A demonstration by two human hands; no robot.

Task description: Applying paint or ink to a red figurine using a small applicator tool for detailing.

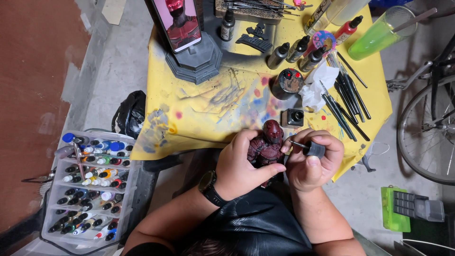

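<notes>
Left hand [244, 166] grips the dark red figure [268, 144], right hand [313, 163] pinches a black-capped applicator [308, 148], apparently wet; 1 slip could smear its head.

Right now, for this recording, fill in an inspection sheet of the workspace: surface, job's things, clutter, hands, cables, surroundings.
Surface: yellow table cover, smeared with paint.
Job's things: dark red figurine bust; black-capped applicator.
Clutter: brushes, dropper bottles, tissue, open ink bottle, phone on grey stand, green cup.
Hands: left hand grips the bust; right hand holds the applicator, tip at the bust.
Cables: nothing seen.
Surroundings: paint bottle tray, bicycle wheel, black bag, green case.
</notes>
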